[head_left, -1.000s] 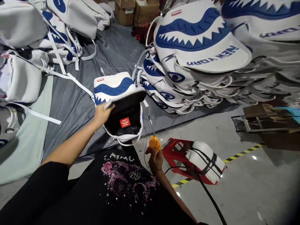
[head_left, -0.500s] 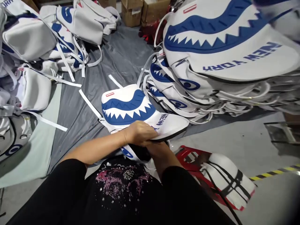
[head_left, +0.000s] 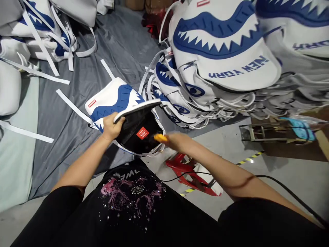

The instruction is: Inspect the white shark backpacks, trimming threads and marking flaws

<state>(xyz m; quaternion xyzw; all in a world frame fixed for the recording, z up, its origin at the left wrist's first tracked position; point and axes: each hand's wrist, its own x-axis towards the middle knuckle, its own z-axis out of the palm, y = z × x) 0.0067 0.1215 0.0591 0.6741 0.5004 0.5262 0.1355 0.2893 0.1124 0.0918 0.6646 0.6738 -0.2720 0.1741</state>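
Note:
A white backpack [head_left: 117, 92] with a blue toothed-mouth print lies on the grey cloth in front of me. Its flap is folded back, and the black lining with a red label [head_left: 142, 133] shows inside. The fingers of my left hand [head_left: 112, 127] are wrapped round the flap's edge. At the right side of the opening, my right hand [head_left: 177, 141] is closed on a small orange object [head_left: 161, 138]. That object is blurred, so its kind cannot be made out. Loose white straps [head_left: 74, 108] spread from the backpack's far-left end.
Stacked matching backpacks [head_left: 216, 37] rise on the right, close to the open one. More white bags [head_left: 77, 13] lie at the upper left. A red stool [head_left: 190, 175] stands on the floor below my right arm, near a black cable [head_left: 280, 181]. A brown box [head_left: 295, 147] is farther right.
The flap has been lifted and turned back, opening the backpack. My hands, together before, are now apart: the left on the flap, the right with an orange object. The view has shifted right.

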